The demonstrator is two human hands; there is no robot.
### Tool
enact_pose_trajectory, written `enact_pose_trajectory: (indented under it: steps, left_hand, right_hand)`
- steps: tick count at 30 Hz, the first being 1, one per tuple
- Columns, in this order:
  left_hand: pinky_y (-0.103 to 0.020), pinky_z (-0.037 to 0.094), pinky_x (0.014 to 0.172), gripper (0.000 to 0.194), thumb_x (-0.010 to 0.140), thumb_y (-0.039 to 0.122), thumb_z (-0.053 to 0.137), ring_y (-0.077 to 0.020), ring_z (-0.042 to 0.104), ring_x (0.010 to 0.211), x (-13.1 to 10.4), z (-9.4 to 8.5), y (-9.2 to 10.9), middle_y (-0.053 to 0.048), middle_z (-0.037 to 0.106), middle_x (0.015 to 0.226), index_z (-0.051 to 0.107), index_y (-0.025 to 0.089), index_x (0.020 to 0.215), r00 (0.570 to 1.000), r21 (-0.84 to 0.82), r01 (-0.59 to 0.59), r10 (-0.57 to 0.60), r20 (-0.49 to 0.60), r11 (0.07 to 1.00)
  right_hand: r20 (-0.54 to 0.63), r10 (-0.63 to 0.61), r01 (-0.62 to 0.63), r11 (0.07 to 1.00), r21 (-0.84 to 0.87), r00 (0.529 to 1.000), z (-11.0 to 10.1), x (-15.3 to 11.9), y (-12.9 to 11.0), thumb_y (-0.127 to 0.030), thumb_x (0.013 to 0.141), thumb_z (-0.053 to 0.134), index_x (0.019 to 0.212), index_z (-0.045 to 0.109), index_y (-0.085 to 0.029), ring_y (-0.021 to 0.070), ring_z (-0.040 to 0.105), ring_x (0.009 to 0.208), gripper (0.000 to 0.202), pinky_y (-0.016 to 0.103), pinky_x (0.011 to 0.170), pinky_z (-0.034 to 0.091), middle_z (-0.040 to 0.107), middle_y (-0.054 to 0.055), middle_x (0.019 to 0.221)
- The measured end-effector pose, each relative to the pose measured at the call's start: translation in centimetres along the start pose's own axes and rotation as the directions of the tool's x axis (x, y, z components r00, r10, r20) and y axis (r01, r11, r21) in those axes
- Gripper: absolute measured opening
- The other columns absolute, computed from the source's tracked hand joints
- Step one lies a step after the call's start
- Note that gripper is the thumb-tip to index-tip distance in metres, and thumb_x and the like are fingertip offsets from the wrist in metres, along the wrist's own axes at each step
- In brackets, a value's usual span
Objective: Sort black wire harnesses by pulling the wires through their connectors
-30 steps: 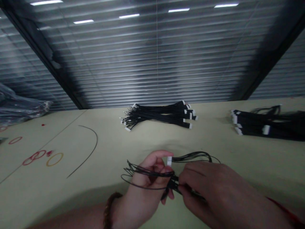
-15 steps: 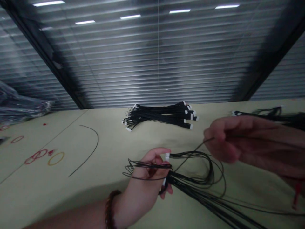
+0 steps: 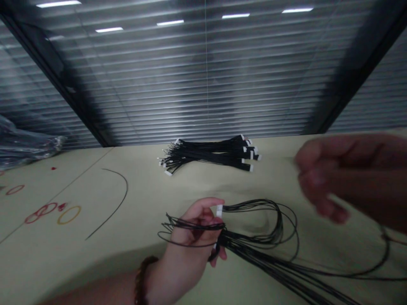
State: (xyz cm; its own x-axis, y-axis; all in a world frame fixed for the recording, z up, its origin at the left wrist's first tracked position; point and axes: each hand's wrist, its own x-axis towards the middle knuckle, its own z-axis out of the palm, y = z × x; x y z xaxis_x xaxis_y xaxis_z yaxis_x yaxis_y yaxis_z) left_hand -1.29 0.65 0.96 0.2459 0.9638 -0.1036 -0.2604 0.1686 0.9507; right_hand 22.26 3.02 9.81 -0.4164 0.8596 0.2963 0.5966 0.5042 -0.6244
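Curling round a bundle of black wires (image 3: 235,245), the left hand (image 3: 192,250) pinches a white connector (image 3: 219,210) at the far side of its grip, over the near middle of the bench (image 3: 152,190). The wires loop out and trail to the near right. Farther right is the right hand (image 3: 340,169), blurred, fingers partly bent; whether it holds anything cannot be told. Beyond, a pile of harnesses (image 3: 213,154) lies near the blinds (image 3: 190,84); left lies a loose wire (image 3: 126,186).
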Motion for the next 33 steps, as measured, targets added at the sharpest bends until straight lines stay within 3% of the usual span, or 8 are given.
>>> enact_pose_trajectory:
  steps: [1, 2, 7, 14, 24, 33]
  left_hand:
    - [-0.012, 0.038, 0.032, 0.030, 0.072, 0.022, 0.067, -0.0062, 0.055, 0.039, 0.0, 0.0, -0.1, 0.005, 0.052, 0.067, 0.054, 0.019, 0.099, 1.000, -0.008, -0.017, 0.017, 0.010, 1.000]
    - [-0.012, 0.038, 0.032, 0.029, 0.073, 0.023, 0.067, -0.0061, 0.055, 0.039, 0.0, -0.1, -0.2, 0.005, 0.052, 0.067, 0.055, 0.019, 0.099, 0.999, -0.020, -0.034, 0.034, 0.020, 0.999]
    - [-0.008, 0.039, 0.033, 0.023, 0.077, 0.029, 0.068, -0.0051, 0.058, 0.039, -0.1, -0.1, -0.6, 0.006, 0.051, 0.066, 0.061, 0.021, 0.097, 0.995, -0.093, -0.078, 0.084, 0.056, 0.993]
    - [-0.008, 0.040, 0.030, 0.026, 0.070, 0.034, 0.075, -0.0052, 0.055, 0.034, 0.1, 0.2, -1.1, 0.006, 0.054, 0.056, 0.066, 0.019, 0.089, 0.989, -0.231, -0.070, 0.098, 0.109, 0.970]
    - [-0.005, 0.042, 0.036, 0.017, 0.080, 0.029, 0.066, -0.0013, 0.055, 0.040, -0.3, -0.1, -1.6, 0.006, 0.054, 0.062, 0.067, 0.025, 0.097, 0.988, -0.143, -0.097, 0.112, 0.104, 0.985]
    - [-0.007, 0.047, 0.040, 0.017, 0.082, 0.023, 0.063, -0.0003, 0.053, 0.042, -0.1, -0.3, -1.6, 0.007, 0.050, 0.065, 0.067, 0.030, 0.098, 0.975, -0.191, -0.134, 0.164, 0.151, 0.973]
  right_hand:
    - [0.129, 0.051, -0.066, 0.991, 0.115, 0.990, 1.4, 0.0, -1.0, -0.034, 0.088, 0.045, 0.072, 0.059, -0.022, 0.0072, 0.049, 0.040, 0.025, 0.017, 0.038, 0.037, 0.056, -0.004, 0.051]
    - [0.171, 0.101, -0.118, 0.988, 0.097, 0.980, 2.7, 0.0, -1.8, -0.028, 0.084, 0.048, 0.066, 0.058, -0.021, 0.0074, 0.050, 0.043, 0.022, 0.017, 0.038, 0.036, 0.056, -0.004, 0.051]
    - [0.116, 0.087, -0.075, 0.992, -0.100, 0.989, 6.4, -0.5, -2.9, -0.016, 0.080, 0.051, 0.068, 0.059, -0.022, 0.0053, 0.046, 0.047, 0.016, 0.017, 0.044, 0.032, 0.057, -0.007, 0.056]
    - [0.086, -0.006, 0.025, 0.972, -0.234, 0.996, 7.1, -0.9, -2.4, -0.017, 0.081, 0.054, 0.066, 0.057, -0.019, 0.0065, 0.046, 0.047, 0.015, 0.019, 0.045, 0.029, 0.056, -0.005, 0.057]
    - [-0.029, -0.092, 0.073, 0.913, -0.402, 0.995, 7.8, -0.9, -2.8, -0.039, 0.091, 0.042, 0.069, 0.058, -0.017, 0.0105, 0.049, 0.052, 0.035, 0.020, 0.052, 0.036, 0.051, 0.000, 0.051]
    - [0.003, -0.167, 0.156, 0.918, -0.366, 0.986, 7.1, -1.3, -2.4, -0.019, 0.089, 0.041, 0.078, 0.062, -0.021, 0.0123, 0.055, 0.054, 0.024, 0.026, 0.053, 0.039, 0.062, -0.002, 0.065]
